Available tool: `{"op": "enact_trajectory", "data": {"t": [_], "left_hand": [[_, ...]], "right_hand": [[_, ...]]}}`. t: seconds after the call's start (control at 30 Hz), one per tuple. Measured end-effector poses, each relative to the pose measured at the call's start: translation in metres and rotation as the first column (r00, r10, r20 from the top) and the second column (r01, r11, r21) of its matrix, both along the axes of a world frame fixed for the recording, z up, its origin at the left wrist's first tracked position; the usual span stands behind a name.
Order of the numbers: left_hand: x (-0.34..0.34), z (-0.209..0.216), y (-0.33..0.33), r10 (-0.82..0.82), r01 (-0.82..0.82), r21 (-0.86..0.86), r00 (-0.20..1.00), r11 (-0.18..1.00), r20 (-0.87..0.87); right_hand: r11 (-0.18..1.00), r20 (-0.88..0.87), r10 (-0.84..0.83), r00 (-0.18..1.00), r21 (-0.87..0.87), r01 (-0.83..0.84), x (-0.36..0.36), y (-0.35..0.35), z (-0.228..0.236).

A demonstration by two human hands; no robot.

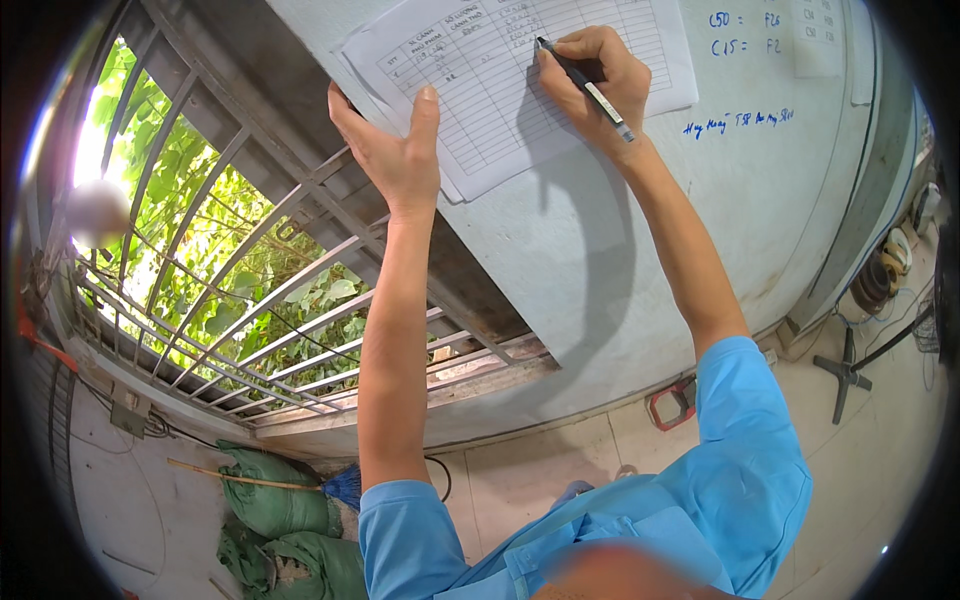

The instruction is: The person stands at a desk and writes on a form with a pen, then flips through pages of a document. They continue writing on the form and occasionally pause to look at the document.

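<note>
Several sheets of paper [480, 130], printed with a ruled table, lie against the pale wall with handwriting in some rows. My right hand [610, 85] is closed round a black and white pen [598, 97]. The pen's tip meets the top sheet, or comes very close to it, in its upper middle part. At the paper's left edge, my left hand [400, 160] is spread, thumb and fingers wide apart. Its thumb rests on the sheet, while the other fingers reach to the edge of the wall by the window.
A barred window [270, 290] with green leaves behind it is at left. Below lie green sacks [280, 500] and a blue broom [345, 487]. A red frame-like object [668, 405] stands by the wall, and a black stand [843, 372] at right.
</note>
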State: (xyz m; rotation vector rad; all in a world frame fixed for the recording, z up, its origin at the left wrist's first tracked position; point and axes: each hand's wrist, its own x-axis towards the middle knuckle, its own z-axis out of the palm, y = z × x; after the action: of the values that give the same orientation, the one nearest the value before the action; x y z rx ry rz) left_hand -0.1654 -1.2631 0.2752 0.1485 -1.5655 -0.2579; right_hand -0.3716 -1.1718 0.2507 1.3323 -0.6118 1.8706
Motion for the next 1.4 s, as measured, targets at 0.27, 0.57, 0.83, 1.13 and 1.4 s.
{"op": "enact_trajectory", "data": {"t": [0.27,0.57,0.83,1.13,1.4], "left_hand": [[0.0,0.0,0.001,-0.002,0.002,-0.003,1.0,1.0,-0.002],[-0.001,0.0,0.002,0.027,-0.027,-0.002,1.0,1.0,-0.003],[-0.001,0.0,-0.001,-0.041,0.041,0.009,0.999,0.999,-0.014],[0.0,0.0,0.0,0.016,-0.015,0.025,1.0,1.0,-0.02],[-0.002,0.002,0.0,0.037,-0.036,0.024,0.998,0.999,-0.057]], "right_hand": [[0.998,0.03,0.036,0.999,-0.045,-0.035,0.001,-0.003,0.001],[0.999,0.027,0.02,0.999,-0.035,-0.019,0.0,-0.003,0.0],[0.995,0.118,0.075,0.99,-0.08,-0.066,-0.001,-0.004,-0.005],[0.93,0.25,0.332,0.91,0.077,-0.36,-0.002,0.028,-0.014],[0.9,0.033,0.362,0.931,0.249,-0.359,0.039,0.081,-0.04]]}}
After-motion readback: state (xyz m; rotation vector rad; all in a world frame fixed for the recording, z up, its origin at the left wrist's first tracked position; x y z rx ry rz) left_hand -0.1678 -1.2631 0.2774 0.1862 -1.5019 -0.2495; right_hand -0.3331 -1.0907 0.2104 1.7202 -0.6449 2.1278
